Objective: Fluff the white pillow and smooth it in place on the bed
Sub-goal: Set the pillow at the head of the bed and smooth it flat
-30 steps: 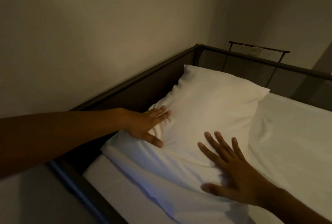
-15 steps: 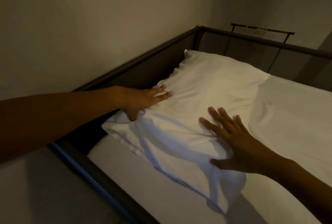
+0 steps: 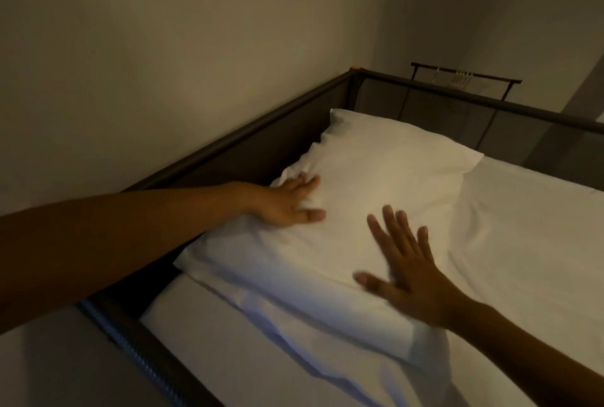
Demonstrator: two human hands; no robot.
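White pillow lies on the bed, under and between both hands, tucked near the dark bed rail beyond the left hand; it looks soft, light, easily creased (loose case fabric trails nearest the viewer), prob. best taken by its edges or corners to plump. Left hand is spread flat on the pillow's rail-side edge, grasping nothing; right hand, fingers splayed & blurred, presses the near part, also holding nothing.

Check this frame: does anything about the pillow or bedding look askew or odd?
Mostly tidy. The white pillow lies angled to the bed rail, and loose pillowcase fabric trails crumpled off its near end. Both the left hand and right hand lie open on it.
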